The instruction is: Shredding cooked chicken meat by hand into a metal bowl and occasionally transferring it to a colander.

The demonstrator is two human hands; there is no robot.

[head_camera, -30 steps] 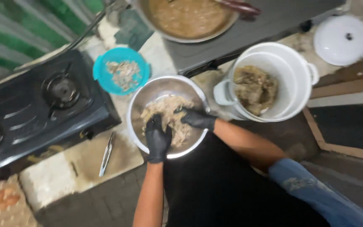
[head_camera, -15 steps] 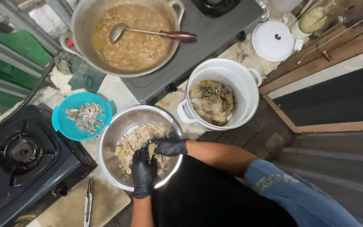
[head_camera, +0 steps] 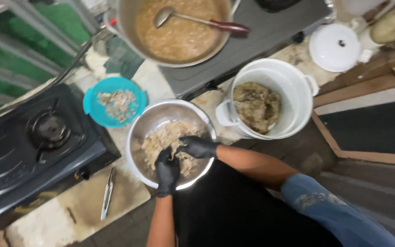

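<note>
both gloved hands sit inside the steel bowl (head_camera: 172, 112) on the worktop: left hand (head_camera: 167, 171) clenched on shredded meat (head_camera: 161, 137), right hand (head_camera: 199, 147) pinching it just beside, nearer the white pot (head_camera: 293, 87).

A kitchen at cooking time: a black gas stove (head_camera: 37, 146) sits beside a big pot of brown stew (head_camera: 179, 29) with a ladle (head_camera: 193, 20) in it, while a steel bowl (head_camera: 170, 142), a white pot (head_camera: 270, 103) and a teal colander (head_camera: 114, 101) crowd the stained surface (head_camera: 83, 206)
</note>
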